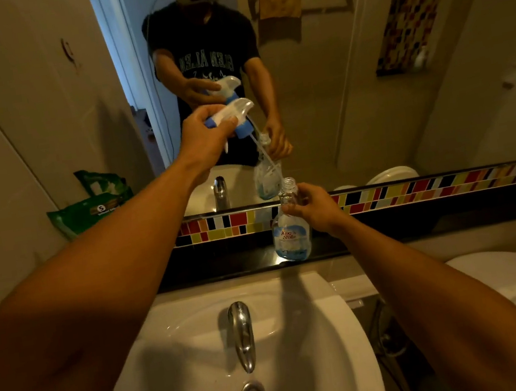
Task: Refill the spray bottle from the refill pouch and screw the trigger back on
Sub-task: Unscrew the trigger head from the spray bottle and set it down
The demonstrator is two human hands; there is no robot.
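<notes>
A clear spray bottle [291, 237] with a little blue liquid at its bottom stands on the black ledge [421, 224] behind the sink. My right hand [314, 208] grips its neck, and its mouth is uncapped. My left hand [207, 132] holds the white and blue trigger head [238, 114] up and to the left of the bottle. Its thin dip tube [265, 154] slants down toward the bottle's mouth. A green refill pouch [92, 205] leans against the wall at the left.
A white sink [337, 334] with a chrome tap [242, 335] lies below the ledge. A mirror above a band of coloured tiles [416, 190] reflects the person, the bottle and the trigger. A white toilet [514, 284] stands at the right.
</notes>
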